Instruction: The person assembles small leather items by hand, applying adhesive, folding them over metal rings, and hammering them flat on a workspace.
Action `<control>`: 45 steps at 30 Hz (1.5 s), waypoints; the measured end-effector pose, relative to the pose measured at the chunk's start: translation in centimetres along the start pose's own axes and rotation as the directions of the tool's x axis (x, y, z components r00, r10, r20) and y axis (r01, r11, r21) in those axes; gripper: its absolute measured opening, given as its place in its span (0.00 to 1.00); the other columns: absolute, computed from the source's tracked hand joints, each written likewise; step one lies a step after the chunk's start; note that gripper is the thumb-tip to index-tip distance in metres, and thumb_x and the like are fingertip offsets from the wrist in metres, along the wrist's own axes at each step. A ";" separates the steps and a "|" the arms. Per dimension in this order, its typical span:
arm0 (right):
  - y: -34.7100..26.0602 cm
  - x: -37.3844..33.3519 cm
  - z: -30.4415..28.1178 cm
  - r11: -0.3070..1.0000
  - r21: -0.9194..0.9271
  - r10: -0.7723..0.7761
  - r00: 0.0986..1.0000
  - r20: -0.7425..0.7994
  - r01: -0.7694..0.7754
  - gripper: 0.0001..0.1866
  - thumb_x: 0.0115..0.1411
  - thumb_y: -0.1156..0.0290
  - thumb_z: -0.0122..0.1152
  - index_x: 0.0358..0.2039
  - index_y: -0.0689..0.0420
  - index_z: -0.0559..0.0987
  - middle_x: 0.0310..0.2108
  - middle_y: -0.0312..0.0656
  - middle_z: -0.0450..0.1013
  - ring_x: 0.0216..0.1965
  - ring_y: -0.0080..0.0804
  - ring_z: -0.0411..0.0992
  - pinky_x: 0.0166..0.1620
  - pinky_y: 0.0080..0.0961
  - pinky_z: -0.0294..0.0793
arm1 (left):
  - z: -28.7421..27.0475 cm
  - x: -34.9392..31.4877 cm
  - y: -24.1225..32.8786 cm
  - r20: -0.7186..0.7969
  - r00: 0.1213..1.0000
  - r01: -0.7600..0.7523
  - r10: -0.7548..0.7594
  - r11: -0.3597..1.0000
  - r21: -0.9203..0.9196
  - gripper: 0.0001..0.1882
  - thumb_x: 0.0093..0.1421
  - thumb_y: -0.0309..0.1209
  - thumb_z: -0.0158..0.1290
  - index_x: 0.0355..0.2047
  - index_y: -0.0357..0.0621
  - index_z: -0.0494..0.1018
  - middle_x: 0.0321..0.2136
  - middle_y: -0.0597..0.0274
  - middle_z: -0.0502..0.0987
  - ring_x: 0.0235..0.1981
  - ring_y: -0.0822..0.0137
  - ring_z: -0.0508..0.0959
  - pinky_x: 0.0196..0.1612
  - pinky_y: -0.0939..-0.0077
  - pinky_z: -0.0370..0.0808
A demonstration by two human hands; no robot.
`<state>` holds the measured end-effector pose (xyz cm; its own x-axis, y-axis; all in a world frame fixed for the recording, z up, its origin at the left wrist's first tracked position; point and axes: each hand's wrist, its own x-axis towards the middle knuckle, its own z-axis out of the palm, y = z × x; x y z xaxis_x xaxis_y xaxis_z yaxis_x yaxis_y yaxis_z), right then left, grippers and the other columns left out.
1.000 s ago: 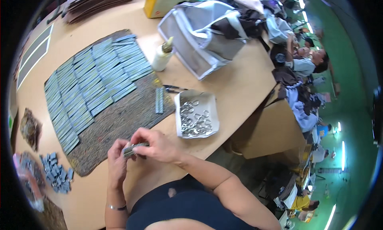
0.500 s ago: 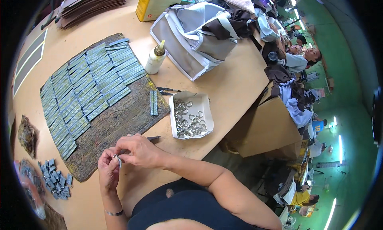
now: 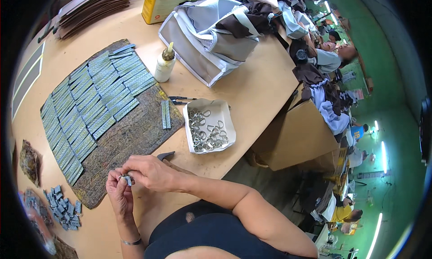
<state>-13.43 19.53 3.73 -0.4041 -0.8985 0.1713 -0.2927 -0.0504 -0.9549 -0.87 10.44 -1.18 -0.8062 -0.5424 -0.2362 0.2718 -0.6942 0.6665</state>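
My left hand (image 3: 119, 191) pinches a short blue-grey strip (image 3: 128, 180), looped through a small metal ring that shows partly between the fingertips. From the right, my right hand (image 3: 150, 172) closes its fingers on the same small piece. Both hands are over the table at the near edge of a dark, stained mat (image 3: 121, 149). Rows of similar blue-grey strips (image 3: 99, 90) cover the mat's far part, and two lie separately (image 3: 166, 114) at its right edge. Metal rings (image 3: 207, 133) fill part of a white tray (image 3: 218, 109) beyond my right hand.
A glue-smeared white bottle (image 3: 164, 68) stands behind the mat. Dark-handled tools (image 3: 182, 100) lie by the tray; a dark tool (image 3: 166, 155) rests behind my right wrist. Looped tabs (image 3: 63, 207) are heaped at left. Grey fabric pieces (image 3: 211, 38) lie far back; a cardboard box (image 3: 292, 137) stands beyond the table's right edge.
The strip's end has turned to the right between my fingers, and the right hand's fingers have shifted over it. The whole view has moved slightly, so the table things sit further left.
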 end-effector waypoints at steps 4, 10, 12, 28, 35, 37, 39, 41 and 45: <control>-0.8 -0.3 -0.3 0.997 0.044 0.066 0.998 0.013 -0.066 0.05 0.47 0.76 0.52 0.26 0.64 0.69 0.25 0.46 0.66 0.29 0.43 0.67 0.33 0.31 0.66 | -0.1 0.1 -0.2 -0.012 0.999 -0.038 0.038 0.999 -0.011 0.09 0.51 0.22 0.52 0.25 0.44 0.61 0.29 0.65 0.65 0.29 0.74 0.69 0.34 0.82 0.70; -0.3 -0.6 -0.3 0.998 -0.036 0.051 0.999 0.001 -0.051 0.07 0.46 0.76 0.55 0.25 0.64 0.68 0.25 0.44 0.66 0.29 0.38 0.67 0.33 0.29 0.67 | 0.1 0.0 -0.1 -0.002 1.000 -0.029 0.029 1.000 0.006 0.08 0.54 0.25 0.51 0.26 0.43 0.60 0.31 0.62 0.66 0.32 0.73 0.70 0.38 0.82 0.71; -0.3 -0.5 -0.4 0.997 -0.051 0.056 0.998 0.009 -0.055 0.07 0.45 0.76 0.54 0.25 0.65 0.68 0.25 0.43 0.66 0.28 0.35 0.68 0.33 0.28 0.67 | 0.4 -0.1 0.1 0.010 1.000 -0.002 0.002 1.000 -0.024 0.08 0.54 0.24 0.50 0.26 0.43 0.60 0.31 0.62 0.66 0.32 0.73 0.70 0.37 0.82 0.71; -1.3 -0.4 -1.0 0.991 -0.111 -0.091 0.990 -0.108 0.079 0.19 0.49 0.71 0.55 0.42 0.61 0.65 0.36 0.46 0.69 0.38 0.37 0.69 0.39 0.28 0.69 | 0.6 -0.4 0.6 -0.030 0.990 -0.126 0.135 0.971 0.203 0.09 0.52 0.20 0.50 0.23 0.43 0.60 0.29 0.63 0.65 0.28 0.74 0.69 0.33 0.81 0.71; -8.6 0.4 -10.6 0.816 -0.159 -0.490 0.519 -0.700 0.556 0.22 0.51 0.76 0.51 0.48 0.57 0.64 0.44 0.50 0.65 0.43 0.39 0.66 0.48 0.33 0.62 | 0.6 -0.4 0.5 -0.110 0.982 -0.124 0.154 0.963 0.238 0.09 0.50 0.21 0.51 0.22 0.43 0.60 0.27 0.62 0.66 0.25 0.74 0.67 0.32 0.80 0.68; -8.9 0.7 -11.2 0.918 -0.092 -0.342 0.653 -0.676 0.386 0.20 0.52 0.75 0.50 0.48 0.57 0.65 0.43 0.48 0.66 0.39 0.36 0.67 0.44 0.29 0.65 | 1.0 -0.2 0.6 -0.102 0.984 -0.126 0.149 0.970 0.207 0.09 0.50 0.21 0.51 0.22 0.43 0.60 0.27 0.61 0.66 0.26 0.73 0.67 0.32 0.80 0.67; -6.8 0.1 -10.0 0.985 -0.145 -0.152 0.888 -0.435 0.098 0.25 0.54 0.74 0.50 0.54 0.56 0.60 0.42 0.48 0.66 0.35 0.32 0.69 0.40 0.27 0.69 | 1.4 -0.6 1.1 -0.081 0.982 -0.147 0.170 0.961 0.234 0.10 0.49 0.21 0.52 0.22 0.42 0.60 0.27 0.60 0.66 0.26 0.72 0.67 0.33 0.80 0.67; -5.0 0.3 -7.5 0.934 -0.343 -0.140 0.985 -0.096 0.100 0.17 0.52 0.77 0.50 0.44 0.61 0.70 0.44 0.46 0.65 0.36 0.28 0.68 0.41 0.23 0.68 | 2.7 -0.3 1.1 -0.061 0.981 -0.168 0.186 0.960 0.225 0.10 0.48 0.21 0.52 0.22 0.42 0.60 0.27 0.58 0.67 0.27 0.71 0.67 0.33 0.79 0.67; -3.4 -0.7 -4.8 0.984 -0.004 0.180 0.983 -0.039 -0.180 0.15 0.52 0.76 0.51 0.42 0.61 0.71 0.38 0.45 0.68 0.34 0.28 0.69 0.37 0.21 0.69 | 4.5 0.6 1.6 0.002 0.991 -0.129 0.131 0.975 0.182 0.10 0.47 0.21 0.54 0.23 0.42 0.62 0.29 0.56 0.69 0.31 0.71 0.69 0.35 0.78 0.68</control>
<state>-16.33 22.48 8.02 -0.4837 -0.8752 0.0064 -0.2189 0.1139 -0.9691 -3.28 11.16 2.91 -0.7648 -0.6276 -0.1457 0.2735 -0.5210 0.8086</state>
